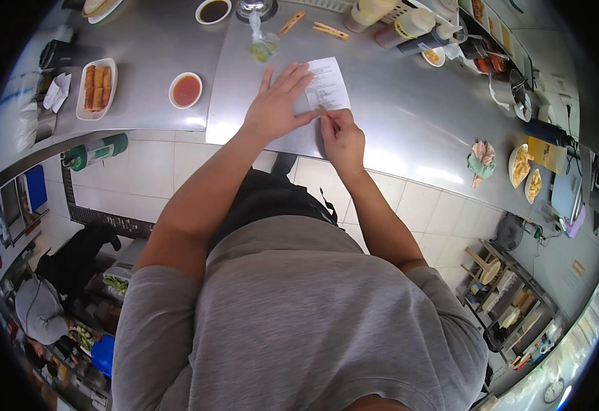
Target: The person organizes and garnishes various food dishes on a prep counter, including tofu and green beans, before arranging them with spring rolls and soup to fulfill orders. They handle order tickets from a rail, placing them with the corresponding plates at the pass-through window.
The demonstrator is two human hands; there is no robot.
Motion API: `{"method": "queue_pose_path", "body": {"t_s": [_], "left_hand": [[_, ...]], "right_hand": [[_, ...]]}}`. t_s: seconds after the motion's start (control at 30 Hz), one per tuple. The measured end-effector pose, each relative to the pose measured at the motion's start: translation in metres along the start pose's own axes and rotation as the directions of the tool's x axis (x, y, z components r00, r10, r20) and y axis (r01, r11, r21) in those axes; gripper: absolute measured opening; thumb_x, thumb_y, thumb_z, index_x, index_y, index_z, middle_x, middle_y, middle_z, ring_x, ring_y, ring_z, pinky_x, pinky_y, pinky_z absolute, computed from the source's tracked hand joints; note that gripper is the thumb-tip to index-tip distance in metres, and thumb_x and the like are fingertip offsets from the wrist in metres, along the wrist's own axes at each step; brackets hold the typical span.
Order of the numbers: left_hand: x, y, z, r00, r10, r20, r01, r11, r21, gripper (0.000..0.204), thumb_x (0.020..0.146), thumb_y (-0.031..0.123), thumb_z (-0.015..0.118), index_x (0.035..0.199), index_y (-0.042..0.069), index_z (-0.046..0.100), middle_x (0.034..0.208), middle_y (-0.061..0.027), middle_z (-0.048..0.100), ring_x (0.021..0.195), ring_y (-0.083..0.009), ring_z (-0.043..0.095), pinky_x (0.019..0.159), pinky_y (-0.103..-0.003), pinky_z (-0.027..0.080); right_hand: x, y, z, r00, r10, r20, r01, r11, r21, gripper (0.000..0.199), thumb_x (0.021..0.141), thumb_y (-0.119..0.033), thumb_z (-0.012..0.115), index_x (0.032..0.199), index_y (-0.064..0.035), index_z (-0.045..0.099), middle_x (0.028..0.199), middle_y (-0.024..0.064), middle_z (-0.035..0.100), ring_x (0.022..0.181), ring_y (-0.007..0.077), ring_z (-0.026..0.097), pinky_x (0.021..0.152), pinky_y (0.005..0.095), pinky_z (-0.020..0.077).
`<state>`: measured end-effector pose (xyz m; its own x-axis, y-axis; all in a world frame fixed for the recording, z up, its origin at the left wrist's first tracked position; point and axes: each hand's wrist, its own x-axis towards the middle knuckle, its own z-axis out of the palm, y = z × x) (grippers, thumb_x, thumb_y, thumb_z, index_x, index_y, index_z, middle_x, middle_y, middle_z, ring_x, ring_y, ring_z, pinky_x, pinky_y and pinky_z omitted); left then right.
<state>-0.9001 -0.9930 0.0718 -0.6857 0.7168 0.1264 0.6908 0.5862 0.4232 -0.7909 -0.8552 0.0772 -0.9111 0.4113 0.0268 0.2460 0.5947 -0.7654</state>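
A white printed slip of paper (329, 81) lies on the steel counter, under my two hands. My left hand (277, 99) is open, fingers spread flat, with its fingertips at the slip's left edge and its thumb pointing at the lower corner. Closed in a pinch, my right hand (344, 137) is at the slip's near end. Between its fingertips is a small thin brown piece (323, 111), mostly hidden; it looks like a wooden clothespin. Two wooden clothespins (330, 31) lie farther back, near a knotted clear bag with green bits (264, 48).
Left of my hands are a bowl of red sauce (186, 90), a dish of fried rolls (97, 89) and a bowl of dark sauce (212, 10). Squeeze bottles (405, 27) stand at the back right. A crumpled cloth (481, 163) and dishes of yellowish food (520, 165) are at the right.
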Motion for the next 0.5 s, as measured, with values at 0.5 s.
{"method": "queue_pose_path", "body": {"t_s": [0.5], "left_hand": [[0.0,0.003,-0.002,0.998,-0.06,-0.009,0.059,0.997,-0.055,0.093,0.074,0.044,0.067,0.142,0.001,0.02,0.145,-0.0152,0.028,0.138,-0.0235,0.021,0.114,-0.044,0.01]], "right_hand": [[0.025,-0.004,-0.031,0.903,-0.209,-0.375,0.053,0.921,-0.385,0.032,0.081,-0.011,0.061,0.112,-0.0035,0.055,0.11,0.0174,0.057,0.101,0.0321,0.053,0.088,0.0424,0.0404]]}}
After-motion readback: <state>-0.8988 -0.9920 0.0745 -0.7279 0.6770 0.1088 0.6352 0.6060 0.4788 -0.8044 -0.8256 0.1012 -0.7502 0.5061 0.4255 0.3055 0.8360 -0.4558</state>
